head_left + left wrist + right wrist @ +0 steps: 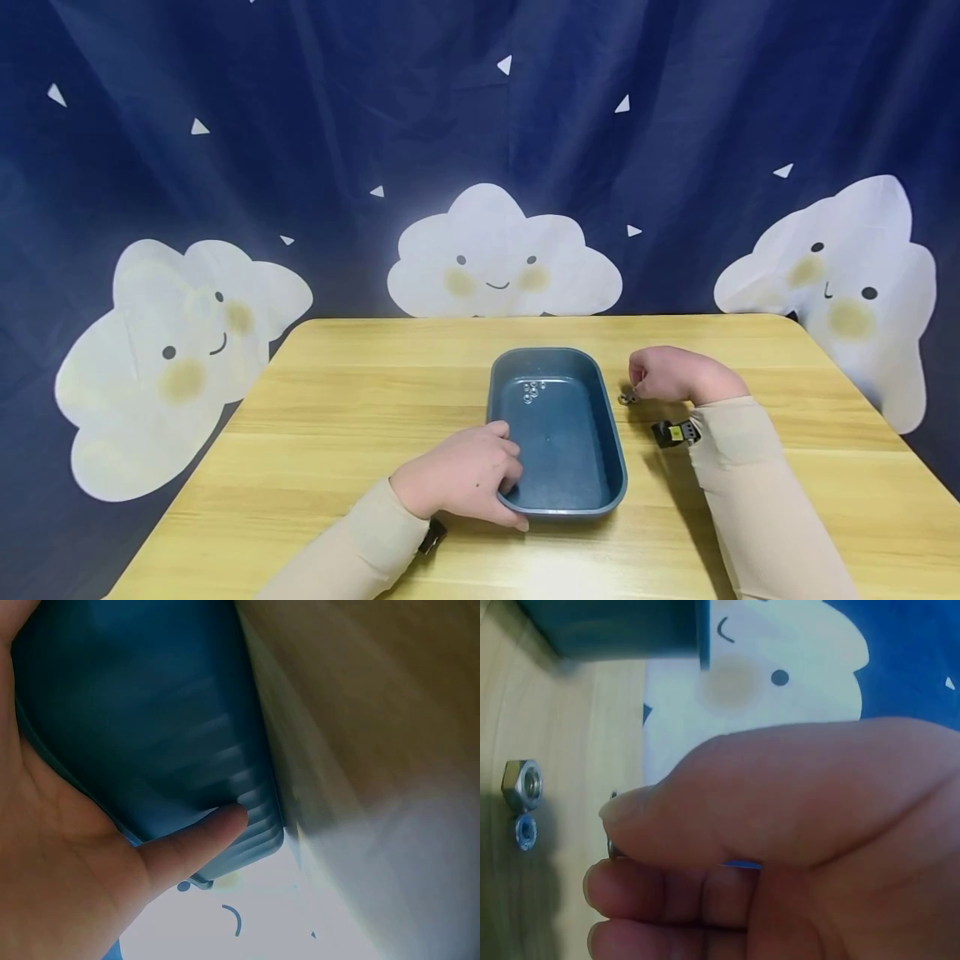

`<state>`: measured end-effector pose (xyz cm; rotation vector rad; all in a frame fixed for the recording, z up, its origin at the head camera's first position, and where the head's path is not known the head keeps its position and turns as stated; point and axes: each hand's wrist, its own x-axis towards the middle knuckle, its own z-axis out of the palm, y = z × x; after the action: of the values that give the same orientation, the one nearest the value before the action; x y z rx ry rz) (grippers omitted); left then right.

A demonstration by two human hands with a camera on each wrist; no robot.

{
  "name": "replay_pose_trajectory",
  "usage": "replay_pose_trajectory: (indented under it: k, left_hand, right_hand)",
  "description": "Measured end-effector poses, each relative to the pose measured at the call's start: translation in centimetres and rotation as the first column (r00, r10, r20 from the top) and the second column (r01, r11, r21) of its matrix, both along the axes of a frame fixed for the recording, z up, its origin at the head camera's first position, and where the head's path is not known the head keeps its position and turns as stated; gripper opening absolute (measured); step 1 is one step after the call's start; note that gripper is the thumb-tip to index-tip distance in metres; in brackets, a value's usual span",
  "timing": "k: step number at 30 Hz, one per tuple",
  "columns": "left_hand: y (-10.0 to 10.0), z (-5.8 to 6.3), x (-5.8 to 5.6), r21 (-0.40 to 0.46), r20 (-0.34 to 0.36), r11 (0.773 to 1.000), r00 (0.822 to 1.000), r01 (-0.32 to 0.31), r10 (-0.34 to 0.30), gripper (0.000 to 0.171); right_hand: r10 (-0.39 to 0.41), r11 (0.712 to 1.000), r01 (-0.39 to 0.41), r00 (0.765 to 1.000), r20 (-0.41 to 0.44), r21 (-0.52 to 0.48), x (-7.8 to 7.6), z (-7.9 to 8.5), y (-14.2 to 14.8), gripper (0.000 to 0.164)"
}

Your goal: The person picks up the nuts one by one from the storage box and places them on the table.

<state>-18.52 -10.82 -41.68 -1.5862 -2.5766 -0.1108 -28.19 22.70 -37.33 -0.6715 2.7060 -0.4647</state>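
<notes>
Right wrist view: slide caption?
Fingers pinch a mostly hidden metal piece near a hex nut and smaller ring on a wood-grain tabletop.

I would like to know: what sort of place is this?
Probably an indoor recording setup: a blue cloth printed with smiling clouds hangs behind a wooden table, and a black device is worn at the right cuff.

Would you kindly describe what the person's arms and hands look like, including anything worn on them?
Beige sleeves with banded cuffs cover both arms down to the wrists. Both hands are ungloved. A small black device sits at each wrist, the right one bearing a yellow patch.
</notes>
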Motion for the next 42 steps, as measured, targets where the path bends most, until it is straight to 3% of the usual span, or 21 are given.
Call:
replay_pose_trajectory:
  k: [14,22,42]
  left_hand:
    - [0.0,-0.1,0.0,0.007,-0.006,1.000,1.000,0.007,-0.007,0.054]
    - [0.0,0.0,0.0,0.006,0.007,1.000,1.000,0.002,-0.002,0.054]
    - [0.1,0.2,0.1,0.003,0.011,1.000,1.000,0.001,-0.001,0.054]
  right_hand:
    - [-0.085,0.995,0.081,0.994,0.073,0.056,-0.3,-1.6,1.0,0.010]
    - [-0.142,0.990,0.141,0.981,0.128,0.019,-0.4,-2.3,1.0,0.013]
    - [-0.146,0.989,0.149,0.979,0.146,-0.007,-0.5,-2.7,0.8,0.015]
